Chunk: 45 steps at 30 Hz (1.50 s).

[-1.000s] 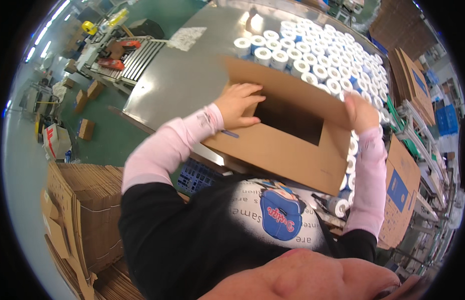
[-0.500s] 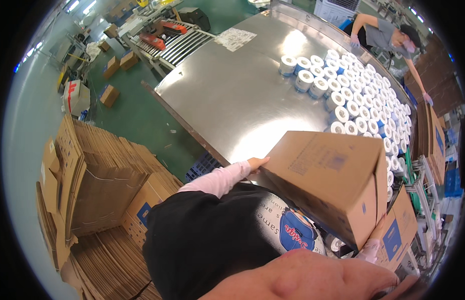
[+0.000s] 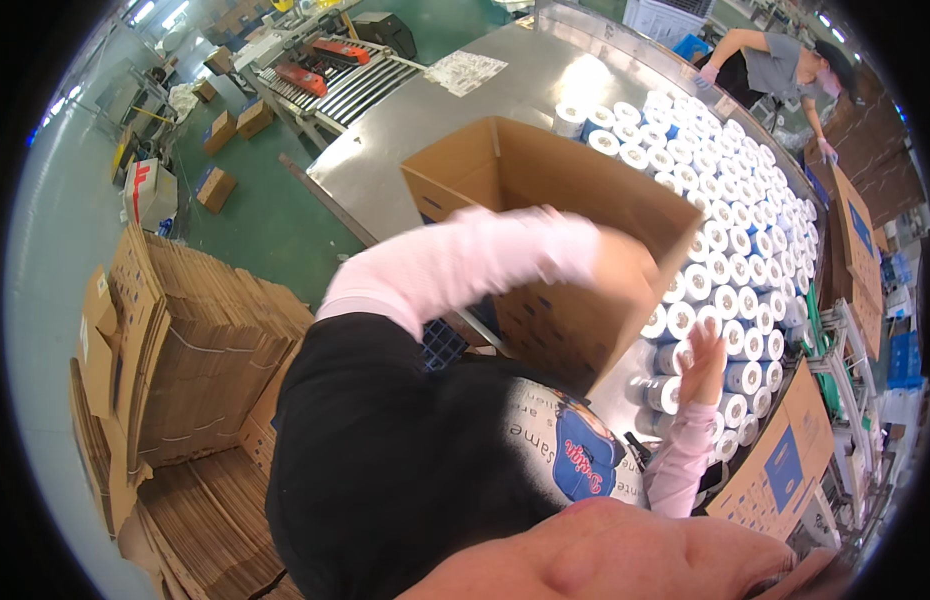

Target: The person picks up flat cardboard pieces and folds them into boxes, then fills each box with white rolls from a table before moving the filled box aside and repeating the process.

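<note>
An open cardboard box (image 3: 585, 165) stands tilted on the metal table in front of me, its opening toward me. My left arm, in a pink sleeve, reaches across that opening. At its far right wall my left hand (image 3: 630, 268) is smeared by motion, and its fingers cannot be made out. My right hand (image 3: 703, 362) is raised beside the box with fingers apart, holding nothing. It is over the near edge of a large group of white-topped cylinders (image 3: 720, 270) with blue on their sides.
Stacks of flattened cardboard boxes (image 3: 210, 360) stand at my left. Beyond the metal table (image 3: 385, 150) lies a roller conveyor (image 3: 355, 90). A co-worker (image 3: 775, 75) leans in at the far right. Another printed carton (image 3: 775, 470) is by my right side, with a metal frame (image 3: 850, 400) behind it.
The box has been turned from closed side up to opening toward me and set farther left on the table. My left arm now crosses it; my right hand has come off it.
</note>
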Each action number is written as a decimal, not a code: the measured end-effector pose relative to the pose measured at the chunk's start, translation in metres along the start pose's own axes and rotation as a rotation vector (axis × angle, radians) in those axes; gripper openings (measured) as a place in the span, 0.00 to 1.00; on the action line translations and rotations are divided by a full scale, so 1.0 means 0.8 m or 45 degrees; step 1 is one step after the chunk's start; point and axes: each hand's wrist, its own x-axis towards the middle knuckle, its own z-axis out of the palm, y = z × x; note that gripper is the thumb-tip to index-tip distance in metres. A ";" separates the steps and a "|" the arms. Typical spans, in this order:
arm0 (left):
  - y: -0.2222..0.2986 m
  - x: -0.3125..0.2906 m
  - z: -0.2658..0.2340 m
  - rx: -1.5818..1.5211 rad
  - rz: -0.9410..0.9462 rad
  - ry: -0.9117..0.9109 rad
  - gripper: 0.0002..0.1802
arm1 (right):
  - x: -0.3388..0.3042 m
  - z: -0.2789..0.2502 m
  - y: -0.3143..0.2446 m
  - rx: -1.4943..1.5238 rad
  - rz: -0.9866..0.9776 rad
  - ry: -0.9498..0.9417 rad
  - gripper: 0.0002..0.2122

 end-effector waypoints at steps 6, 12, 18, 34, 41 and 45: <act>0.019 0.033 0.051 0.526 0.283 0.270 0.29 | 0.055 0.034 -0.038 -1.415 -0.963 0.158 0.36; -0.271 -0.062 -0.088 0.538 -1.142 0.748 0.45 | 0.033 -0.048 0.007 -1.030 -0.557 0.093 0.35; -0.488 -0.067 0.009 -0.190 -0.802 1.096 0.27 | 0.081 -0.108 0.258 -1.085 -0.067 0.237 0.21; -0.290 0.065 -0.008 -0.189 -0.585 0.981 0.36 | 0.116 -0.025 0.026 -0.998 0.011 0.495 0.30; -0.381 0.134 -0.028 0.426 -1.096 -0.089 0.30 | 0.081 0.047 0.047 -1.888 -1.121 0.123 0.20; -0.295 0.221 0.002 1.216 -0.746 -0.469 0.21 | 0.096 0.038 0.063 -1.917 -0.718 -0.045 0.01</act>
